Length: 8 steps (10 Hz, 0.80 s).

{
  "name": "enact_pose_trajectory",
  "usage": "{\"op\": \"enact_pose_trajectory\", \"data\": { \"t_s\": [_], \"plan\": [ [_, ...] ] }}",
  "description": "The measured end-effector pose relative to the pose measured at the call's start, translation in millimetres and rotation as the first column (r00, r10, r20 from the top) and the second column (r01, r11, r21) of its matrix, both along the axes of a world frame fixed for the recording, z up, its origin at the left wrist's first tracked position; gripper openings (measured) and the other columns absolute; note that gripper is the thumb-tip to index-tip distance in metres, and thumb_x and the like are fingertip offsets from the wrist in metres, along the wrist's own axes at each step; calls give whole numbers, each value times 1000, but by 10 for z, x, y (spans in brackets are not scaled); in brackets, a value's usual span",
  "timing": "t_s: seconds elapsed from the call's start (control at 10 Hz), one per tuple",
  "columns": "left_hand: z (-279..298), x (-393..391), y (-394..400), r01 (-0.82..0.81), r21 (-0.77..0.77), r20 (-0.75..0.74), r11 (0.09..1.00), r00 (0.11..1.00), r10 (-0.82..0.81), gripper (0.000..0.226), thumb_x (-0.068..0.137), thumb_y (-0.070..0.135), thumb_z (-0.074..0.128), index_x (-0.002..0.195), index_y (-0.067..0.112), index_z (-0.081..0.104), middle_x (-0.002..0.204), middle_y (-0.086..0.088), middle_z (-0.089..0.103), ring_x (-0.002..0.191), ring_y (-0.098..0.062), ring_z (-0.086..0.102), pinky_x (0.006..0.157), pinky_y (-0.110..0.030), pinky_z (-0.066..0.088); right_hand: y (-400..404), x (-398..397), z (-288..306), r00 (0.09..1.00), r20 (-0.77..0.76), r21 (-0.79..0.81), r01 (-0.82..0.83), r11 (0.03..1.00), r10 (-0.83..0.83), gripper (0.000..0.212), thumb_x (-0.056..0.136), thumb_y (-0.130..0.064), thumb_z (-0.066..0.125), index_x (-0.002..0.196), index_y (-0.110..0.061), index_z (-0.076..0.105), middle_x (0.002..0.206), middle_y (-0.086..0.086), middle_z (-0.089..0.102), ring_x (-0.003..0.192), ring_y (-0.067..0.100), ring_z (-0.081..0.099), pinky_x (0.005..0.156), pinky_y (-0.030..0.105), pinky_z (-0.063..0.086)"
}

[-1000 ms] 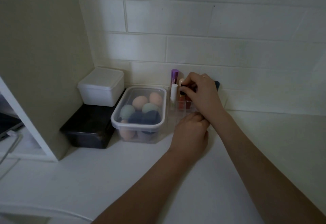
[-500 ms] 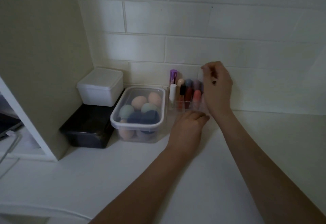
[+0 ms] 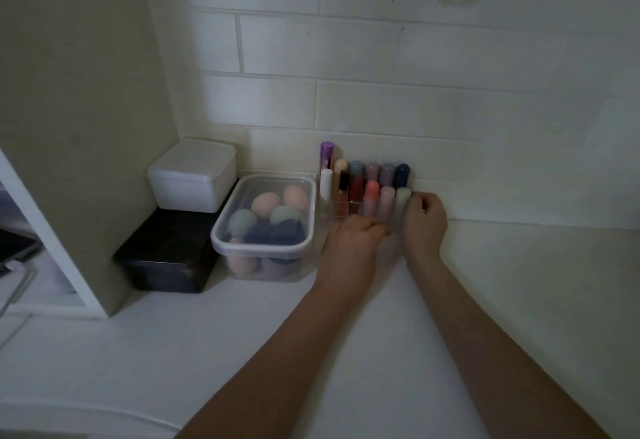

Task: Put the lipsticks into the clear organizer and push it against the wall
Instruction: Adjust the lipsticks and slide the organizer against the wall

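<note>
The clear organizer [image 3: 337, 208] stands on the white counter close to the tiled wall [image 3: 381, 103], with several lipsticks [image 3: 372, 196] upright in it in two rows: purple, white, peach, red, coral, pink, grey-blue, navy. My left hand [image 3: 353, 241] is curled against the organizer's front. My right hand [image 3: 424, 222] grips its right end beside the pale lipstick [image 3: 402, 198]. The organizer's lower front is hidden behind both hands.
A clear lidded tub of makeup sponges [image 3: 266, 227] sits directly left of the organizer. Further left a white box [image 3: 192, 175] rests on a black box [image 3: 166, 255], next to a beige cabinet side [image 3: 79, 92]. White counter [image 3: 519, 283] stretches to the right.
My right hand came off the lipstick tops, rose toward the wall, then dropped to the organizer's right end. My left hand stayed at the front. The lipstick rows now show fully.
</note>
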<state>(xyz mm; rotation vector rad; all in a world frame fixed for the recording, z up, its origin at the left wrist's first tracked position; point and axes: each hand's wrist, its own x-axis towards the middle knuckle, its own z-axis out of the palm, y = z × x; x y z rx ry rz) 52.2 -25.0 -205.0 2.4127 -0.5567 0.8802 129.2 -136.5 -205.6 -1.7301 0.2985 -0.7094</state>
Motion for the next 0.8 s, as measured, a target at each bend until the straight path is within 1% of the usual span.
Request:
{"op": "enact_pose_trajectory", "data": {
  "t_s": [0.1,0.2,0.3,0.5,0.6,0.7,0.8],
  "plan": [
    [-17,13,-4,-26,-4,-32,1000,999,26,35,62,-6,54,86,10,72,85,-8,71,76,-27,65,63,-30,54,16,-23,-8,1000,0,-6,7,1000,-7,23,92,-12,43,96,1,62,90,10,58,83,20,49,69,24,30],
    [-21,-1,-26,-40,2,-44,999,998,40,35,57,-8,64,85,11,72,84,-7,71,76,-27,64,66,-30,51,25,-30,19,1000,-8,-24,16,1000,-17,23,93,-11,42,96,3,59,88,10,54,82,20,46,64,22,25],
    [-28,3,-30,-48,-3,-32,999,998,48,33,59,-7,63,85,11,71,84,-6,70,77,-27,63,68,-31,50,17,-28,27,1000,11,-43,24,999,-24,21,92,-9,42,95,4,58,87,10,53,81,20,45,62,23,23],
    [-21,-18,-30,-22,10,-67,1000,997,23,33,62,-5,61,88,10,71,87,-7,71,80,-28,63,70,-32,52,-3,-26,10,1000,20,-9,-18,1000,18,16,91,-9,43,93,-2,57,88,9,55,81,19,48,61,22,26],
    [-32,-7,21,-14,3,-62,1000,998,14,30,67,-5,56,89,9,72,91,-9,72,81,-29,64,72,-32,53,-23,-17,30,996,94,25,-7,1000,4,11,87,-7,48,94,-9,57,89,2,58,83,19,52,69,20,33],
    [144,-89,-20,116,-86,-29,989,992,-119,36,80,7,39,94,5,72,106,-16,70,95,-29,64,84,-31,51,-36,-98,268,937,339,7,86,996,-83,17,81,-3,52,85,-19,52,76,-14,52,73,11,50,71,20,39],
    [601,-335,137,260,-332,124,907,965,-231,33,83,6,41,102,5,69,104,-6,69,99,-10,58,91,-19,43,-171,-219,902,788,604,141,43,989,-120,23,74,0,48,76,-23,50,71,-10,52,66,7,49,65,14,38]
  ]
}}
